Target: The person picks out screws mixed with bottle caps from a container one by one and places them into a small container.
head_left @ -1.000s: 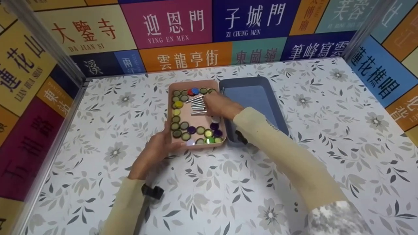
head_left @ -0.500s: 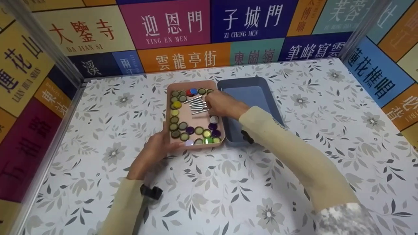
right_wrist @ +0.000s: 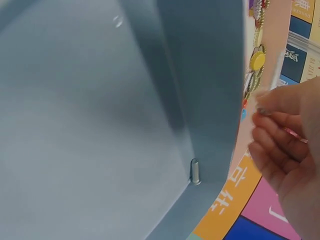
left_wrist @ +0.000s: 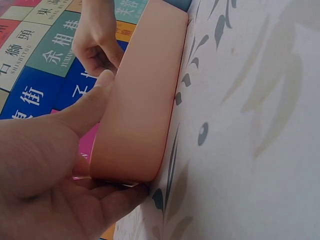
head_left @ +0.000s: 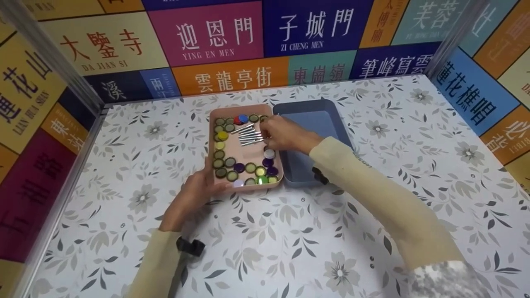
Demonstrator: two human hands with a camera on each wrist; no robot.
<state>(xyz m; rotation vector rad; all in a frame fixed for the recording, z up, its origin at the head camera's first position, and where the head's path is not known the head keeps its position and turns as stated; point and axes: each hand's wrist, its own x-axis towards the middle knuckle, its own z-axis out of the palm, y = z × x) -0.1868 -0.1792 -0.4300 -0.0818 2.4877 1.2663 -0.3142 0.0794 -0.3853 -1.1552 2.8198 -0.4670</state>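
On a floral-patterned table (head_left: 256,231), a blue-gray tray (head_left: 321,124) sits beside a pink tray (head_left: 244,152). The left hand (head_left: 196,188) grips the pink tray's near-left corner, likely steadying it; the right hand (head_left: 283,132), well apart, pinches a small metallic piece (right_wrist: 262,111) over its right side. Bottle caps (head_left: 250,167) edge the metal pins (head_left: 249,135) inside.

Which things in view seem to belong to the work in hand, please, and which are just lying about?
Apparently in use:
- Pink tray, gripped by left hand
- Metal pins, at the right hand
- Blue tray, alongside

Likely incidental:
- Bottle caps, in the pink tray
- Printed wall panels
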